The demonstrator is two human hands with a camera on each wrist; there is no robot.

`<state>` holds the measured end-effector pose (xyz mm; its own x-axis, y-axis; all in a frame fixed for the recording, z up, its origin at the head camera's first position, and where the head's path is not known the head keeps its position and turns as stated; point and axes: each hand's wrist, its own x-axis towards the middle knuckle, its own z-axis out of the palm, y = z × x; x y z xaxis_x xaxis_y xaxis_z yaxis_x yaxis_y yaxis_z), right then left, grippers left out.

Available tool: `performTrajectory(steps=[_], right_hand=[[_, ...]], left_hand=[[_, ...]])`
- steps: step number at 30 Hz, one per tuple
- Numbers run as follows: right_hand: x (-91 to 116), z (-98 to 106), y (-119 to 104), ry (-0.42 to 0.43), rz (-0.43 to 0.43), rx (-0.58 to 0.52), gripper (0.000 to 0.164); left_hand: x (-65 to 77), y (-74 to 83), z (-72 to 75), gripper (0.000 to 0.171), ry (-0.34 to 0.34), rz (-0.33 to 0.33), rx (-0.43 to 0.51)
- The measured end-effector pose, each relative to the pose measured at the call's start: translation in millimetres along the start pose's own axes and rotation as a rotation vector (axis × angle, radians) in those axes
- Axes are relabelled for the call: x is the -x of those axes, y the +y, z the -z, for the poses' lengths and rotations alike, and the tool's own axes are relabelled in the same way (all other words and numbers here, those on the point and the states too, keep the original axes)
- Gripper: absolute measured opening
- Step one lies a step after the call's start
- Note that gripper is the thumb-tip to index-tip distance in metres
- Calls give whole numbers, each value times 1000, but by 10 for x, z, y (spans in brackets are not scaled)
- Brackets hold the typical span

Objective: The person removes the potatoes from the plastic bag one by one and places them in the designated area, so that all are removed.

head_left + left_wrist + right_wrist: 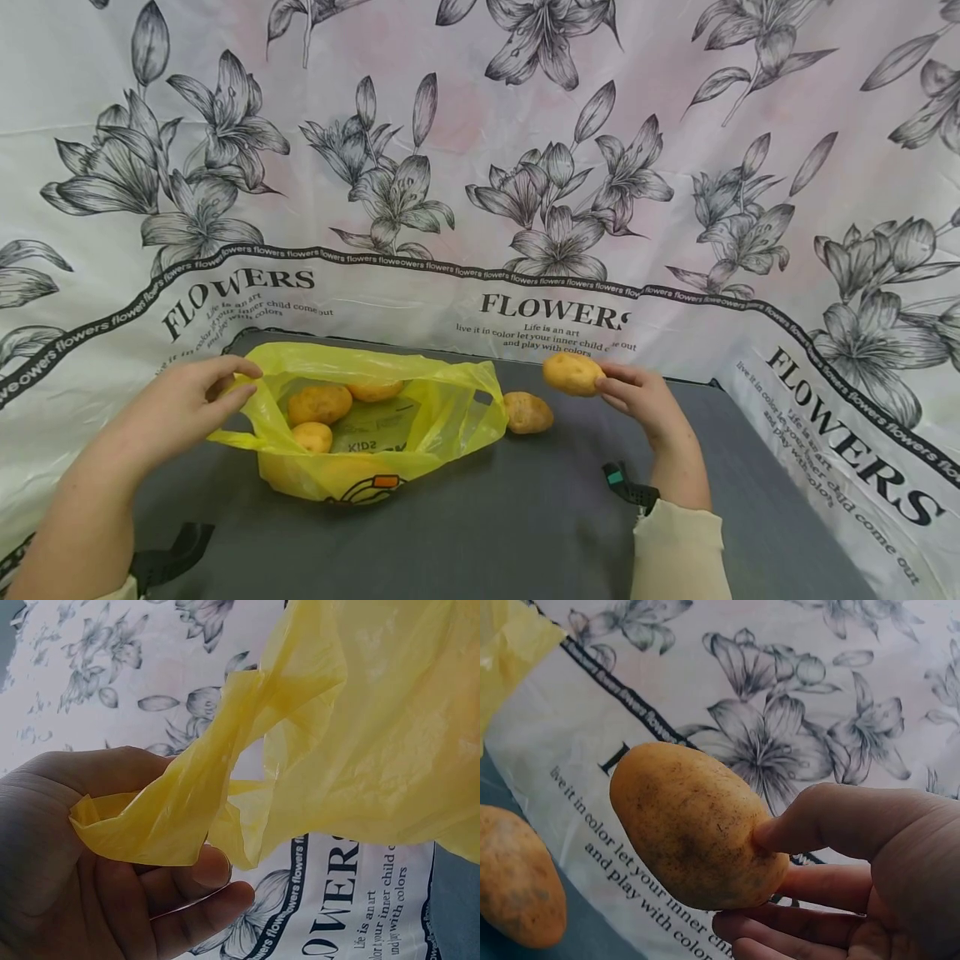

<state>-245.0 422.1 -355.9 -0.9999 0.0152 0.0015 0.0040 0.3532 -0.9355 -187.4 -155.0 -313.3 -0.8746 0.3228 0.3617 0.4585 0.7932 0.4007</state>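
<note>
"What is the right hand point(636, 393) doing?"

"It pinches an oval, yellow-brown potato point(572, 374) by one end, thumb on the near side and fingers underneath. In the right wrist view, dark specks mark its skin."

"Where is that potato?"

"Up in the air, right of the open, translucent yellow plastic bag point(457, 429) and outside it, above the far part of the dark grey tabletop point(517, 517)."

"And the left hand point(197, 392)?"

"It grips the bag's thin yellow handle point(169, 817) on the left side. The left wrist view shows the strip running between the digits and across the palm."

"Anything in the bag?"

"Three rounded yellow potatoes can be seen through its mouth: one in the middle point(320, 404), one behind it by the far rim point(375, 391), and one near the front edge point(312, 437). Dark print shows on the plastic beside them."

"Any others?"

"One more, a stubby brownish potato point(529, 413), lies on the tabletop at the bag's right end. I can't tell whether the two touch."

"What hangs behind?"

"A white sheet printed with grey lilies point(558, 192), a black lettered band and the word FLOWERS."
</note>
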Motion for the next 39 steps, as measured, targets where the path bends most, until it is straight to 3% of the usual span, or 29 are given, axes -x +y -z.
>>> performTrajectory(steps=[16, 24, 39], right_hand=[[-107, 155, 425, 37, -169, 26, 62], [-134, 153, 612, 18, -186, 57, 62], [-137, 130, 697, -8, -177, 84, 60]], left_hand=[[5, -25, -9, 22, 2, 1, 6], [10, -22, -11, 21, -1, 11, 2], [11, -28, 11, 21, 5, 3, 4]])
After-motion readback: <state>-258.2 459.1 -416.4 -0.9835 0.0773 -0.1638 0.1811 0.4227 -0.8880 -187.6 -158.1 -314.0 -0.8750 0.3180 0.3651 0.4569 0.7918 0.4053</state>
